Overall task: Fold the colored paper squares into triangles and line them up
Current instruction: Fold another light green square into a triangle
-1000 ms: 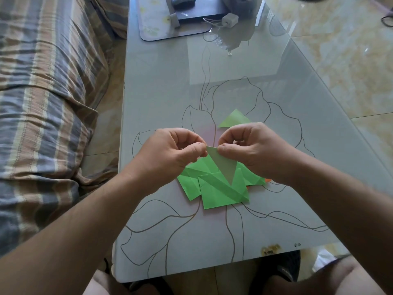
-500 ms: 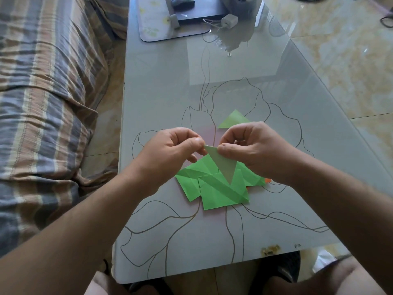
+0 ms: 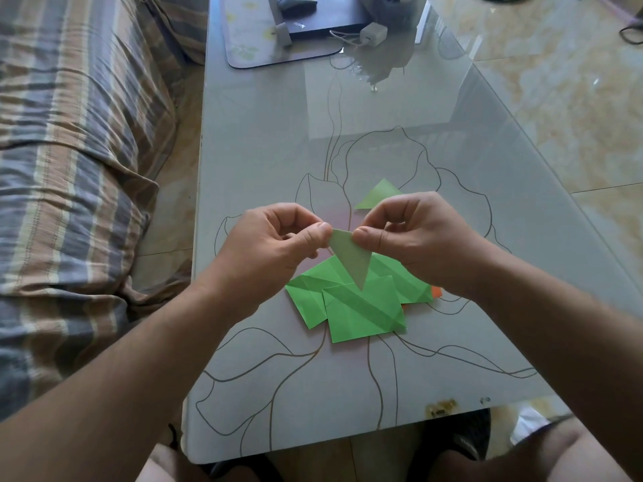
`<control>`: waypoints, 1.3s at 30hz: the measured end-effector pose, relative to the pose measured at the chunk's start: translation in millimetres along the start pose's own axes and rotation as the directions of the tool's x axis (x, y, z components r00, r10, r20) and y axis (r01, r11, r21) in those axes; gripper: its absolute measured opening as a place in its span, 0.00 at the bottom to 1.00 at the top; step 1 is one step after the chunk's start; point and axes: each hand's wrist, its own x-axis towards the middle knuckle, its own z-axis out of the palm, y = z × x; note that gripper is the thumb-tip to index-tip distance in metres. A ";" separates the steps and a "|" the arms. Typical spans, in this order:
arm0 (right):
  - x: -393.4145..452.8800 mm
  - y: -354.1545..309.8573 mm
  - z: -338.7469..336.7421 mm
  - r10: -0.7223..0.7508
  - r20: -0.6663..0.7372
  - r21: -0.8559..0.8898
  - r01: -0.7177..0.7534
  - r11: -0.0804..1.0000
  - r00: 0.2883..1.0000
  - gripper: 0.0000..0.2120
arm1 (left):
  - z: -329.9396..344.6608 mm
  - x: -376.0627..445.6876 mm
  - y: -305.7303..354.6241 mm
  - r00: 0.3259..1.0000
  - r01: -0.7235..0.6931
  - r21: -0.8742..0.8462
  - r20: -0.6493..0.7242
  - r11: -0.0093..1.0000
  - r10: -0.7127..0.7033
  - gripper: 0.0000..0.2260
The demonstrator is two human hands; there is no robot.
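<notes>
A pale green folded paper triangle [image 3: 350, 256] hangs point down above the table, pinched at its top edge by both hands. My left hand [image 3: 275, 250] pinches its left corner between thumb and finger. My right hand [image 3: 414, 234] pinches the right corner. Below them lies a loose pile of bright green paper squares [image 3: 355, 304] with creases, and an orange sheet [image 3: 436, 291] peeks out at the pile's right edge. Another folded green triangle [image 3: 377, 193] lies flat on the table just beyond my right hand.
The glass table [image 3: 278, 133] bears a printed flower outline. At its far end are a mat [image 3: 257, 40], a dark flat device [image 3: 330, 20] and a small white charger [image 3: 373, 32]. A striped sofa [image 3: 69, 168] runs along the left. Tiled floor lies right.
Both hands have risen slightly and moved a little apart along the triangle's top edge. The pile and the far triangle have not moved.
</notes>
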 end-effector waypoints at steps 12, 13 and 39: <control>2.9 2.6 -5.6 -0.087 -0.169 -0.190 0.054 0.980 0.982 0.08 | 6.0 -1.8 1.6 0.993 0.097 -0.021 -0.068 0.995 -0.098 0.18; 2.1 2.4 -5.8 -0.142 -0.224 -0.288 0.073 0.955 0.964 0.08 | 9.1 -2.5 1.7 0.984 0.159 -0.057 -0.067 0.986 -0.163 0.22; 1.4 11.5 8.9 -0.229 0.015 -0.458 0.210 0.864 0.973 0.02 | 9.6 -8.4 -1.5 0.993 0.045 0.166 0.103 0.985 -0.063 0.06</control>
